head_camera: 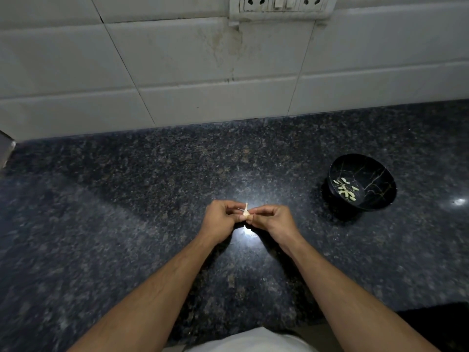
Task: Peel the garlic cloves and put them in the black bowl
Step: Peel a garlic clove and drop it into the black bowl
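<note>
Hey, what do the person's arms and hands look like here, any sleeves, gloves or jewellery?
Both forearms are bare up to the frame's edge, with no sleeves in view. The left hand and right hand wear no gloves, and no rings, watch or bracelets show. A bit of white clothing shows at the bottom edge, at the person's body.

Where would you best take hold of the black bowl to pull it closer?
Grip the black bowl by its rim on the near left edge, coming from the left, where the hands are. It sits tipped, its mouth facing that way, so that rim is exposed, and the peeled cloves lie low inside, probably clear of a thumb hooked over the edge.
</note>
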